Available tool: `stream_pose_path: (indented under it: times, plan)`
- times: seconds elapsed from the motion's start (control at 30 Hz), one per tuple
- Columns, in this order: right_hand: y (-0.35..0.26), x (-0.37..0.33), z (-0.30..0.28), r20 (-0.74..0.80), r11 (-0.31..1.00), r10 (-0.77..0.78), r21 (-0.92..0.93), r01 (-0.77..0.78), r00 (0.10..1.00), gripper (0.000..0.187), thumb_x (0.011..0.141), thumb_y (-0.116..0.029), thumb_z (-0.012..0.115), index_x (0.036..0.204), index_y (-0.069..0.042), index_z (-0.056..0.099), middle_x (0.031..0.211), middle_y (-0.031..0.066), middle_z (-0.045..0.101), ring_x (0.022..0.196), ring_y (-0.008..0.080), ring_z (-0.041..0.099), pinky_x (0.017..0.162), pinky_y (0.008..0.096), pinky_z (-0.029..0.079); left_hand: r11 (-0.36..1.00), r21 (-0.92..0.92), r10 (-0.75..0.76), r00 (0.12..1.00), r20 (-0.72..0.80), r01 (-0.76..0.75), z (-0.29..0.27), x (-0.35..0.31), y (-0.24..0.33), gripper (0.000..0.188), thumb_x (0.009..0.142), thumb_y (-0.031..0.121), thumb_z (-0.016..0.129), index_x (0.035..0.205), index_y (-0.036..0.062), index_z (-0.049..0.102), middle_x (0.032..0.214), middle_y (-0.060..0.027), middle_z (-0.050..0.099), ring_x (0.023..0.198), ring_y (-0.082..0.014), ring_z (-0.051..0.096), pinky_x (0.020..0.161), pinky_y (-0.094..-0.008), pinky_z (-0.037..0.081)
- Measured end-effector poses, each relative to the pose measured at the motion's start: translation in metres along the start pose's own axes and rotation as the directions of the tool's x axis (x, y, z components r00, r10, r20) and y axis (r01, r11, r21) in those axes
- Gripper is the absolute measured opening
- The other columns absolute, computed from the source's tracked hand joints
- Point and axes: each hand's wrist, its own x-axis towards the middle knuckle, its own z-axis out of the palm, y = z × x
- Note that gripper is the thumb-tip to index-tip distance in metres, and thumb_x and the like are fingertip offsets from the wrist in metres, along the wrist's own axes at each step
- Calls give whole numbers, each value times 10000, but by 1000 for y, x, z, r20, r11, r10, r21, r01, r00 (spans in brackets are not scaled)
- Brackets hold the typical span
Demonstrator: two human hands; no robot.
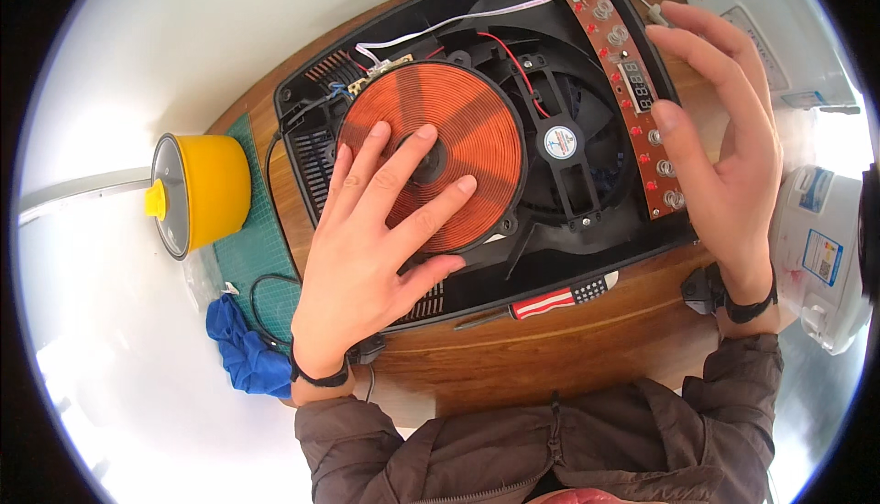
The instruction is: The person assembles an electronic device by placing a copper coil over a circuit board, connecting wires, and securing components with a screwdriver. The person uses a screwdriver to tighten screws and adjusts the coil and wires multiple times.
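Note:
An opened induction cooker lies on the wooden table, its black housing [486, 279] tilted a little. On its left part sits a round copper coil [486, 128]. My left hand [367, 220] lies on the coil with fingers spread over the windings. A black fan [591, 151] fills the middle right of the housing. Along the right edge runs a reddish-brown control board [616, 73] with a digit display and several coil springs. My right hand [729, 128] is beside this board, fingers apart, the thumb near the display; whether it touches the housing's edge I cannot tell.
A screwdriver with a striped handle [561, 299] lies on the table [532, 348] along the housing's near edge. To the left are a yellow pot [215, 183], a green cutting mat [240, 257] and a blue cloth [243, 348]. A white appliance [816, 257] stands at the right.

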Motion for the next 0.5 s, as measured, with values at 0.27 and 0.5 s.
stream_pose_path:
  times: [0.27, 0.5]
  plan:
    - [2, 0, 3, 18, 1000, -7, 8, 7, 1000, 426, 870, -4, 632, 1294, -34, 664, 1438, 134, 573, 1344, 280, 525, 1146, 391, 378, 1000, 9, -4, 1000, -30, 4, 5, 0, -2, 751, 625, 232, 904, 1347, 243, 698, 1574, -138, 477, 1478, -453, 387, 1207, -603, 314]
    - [0, -2, 2, 16, 1000, -10, -10, 10, 1000, 416, 877, -13, 642, 1292, -37, 668, 1429, 138, 584, 1325, 281, 544, 1142, 384, 382, 1000, 18, 0, 1000, 0, 0, 4, -1, -1, 758, 624, 229, 903, 1353, 242, 693, 1574, -138, 477, 1472, -456, 395, 1206, -597, 321]
